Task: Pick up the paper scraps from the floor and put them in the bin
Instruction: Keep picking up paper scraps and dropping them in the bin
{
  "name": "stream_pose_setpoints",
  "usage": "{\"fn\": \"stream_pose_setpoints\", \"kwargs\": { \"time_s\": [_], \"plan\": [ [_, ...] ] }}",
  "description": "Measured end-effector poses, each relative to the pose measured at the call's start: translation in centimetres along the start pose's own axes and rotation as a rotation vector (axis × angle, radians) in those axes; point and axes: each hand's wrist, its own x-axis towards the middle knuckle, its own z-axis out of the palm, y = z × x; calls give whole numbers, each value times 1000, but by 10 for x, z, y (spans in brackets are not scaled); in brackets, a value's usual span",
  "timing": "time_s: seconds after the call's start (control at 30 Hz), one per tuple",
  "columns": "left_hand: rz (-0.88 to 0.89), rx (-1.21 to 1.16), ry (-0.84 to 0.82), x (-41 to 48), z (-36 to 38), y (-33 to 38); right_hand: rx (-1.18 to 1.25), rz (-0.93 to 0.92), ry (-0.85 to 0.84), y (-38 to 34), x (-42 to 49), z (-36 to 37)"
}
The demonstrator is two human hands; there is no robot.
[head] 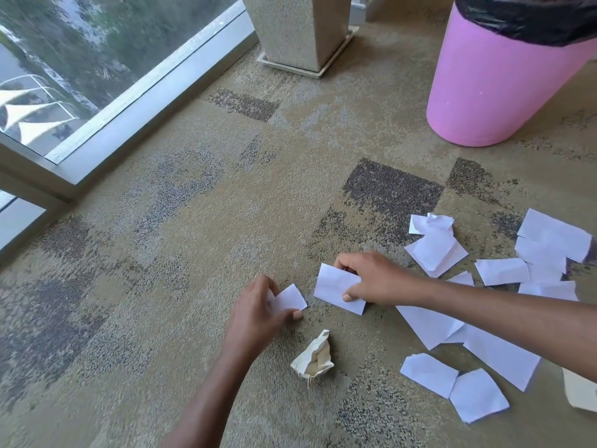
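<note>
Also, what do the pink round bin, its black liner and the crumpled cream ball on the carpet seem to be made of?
Pink round bin: probably plastic, smooth matte wall. Black liner: thin plastic film, glossy wrinkles. Crumpled cream ball: likely paper, sharp creases.

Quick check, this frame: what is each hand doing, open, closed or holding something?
Left hand: pinching a small white scrap.
Right hand: gripping a larger white scrap between thumb and fingers.
</note>
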Motion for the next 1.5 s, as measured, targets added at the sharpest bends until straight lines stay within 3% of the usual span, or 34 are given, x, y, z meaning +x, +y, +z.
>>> {"fn": "stream_pose_setpoints", "kwargs": {
  "time_s": [0.23,0.3,0.43,0.53,0.8,1.0,1.1,1.3,1.4,1.5],
  "plan": [
    [8,-55,51,-4,-6,15,80,46,17,2,-3,-6],
    [-104,-344,32,-4,-9,26,208,75,38,0,-4,-11],
    [-473,-1340,-49,10,-15,76,587,118,71,-12,-11,-32],
    [-527,-1690,-84,34,-17,127,809,125,102,-23,-19,-58],
    [-195,-1818,-253,90,-49,292,1025,43,459,-38,-41,-173],
    [-46,-1866,-326,111,-91,414,1233,-59,732,-38,-69,-270],
    [8,-1894,-446,122,-100,465,1347,-73,851,-33,-81,-312],
    [21,-1839,-578,145,-104,518,1668,-219,948,-39,-114,-357],
    [31,-1856,-686,146,-97,523,1676,-202,944,-21,-115,-368],
    [5,-1877,-661,143,-91,524,1696,-204,929,-8,-113,-370]
  ]
}}
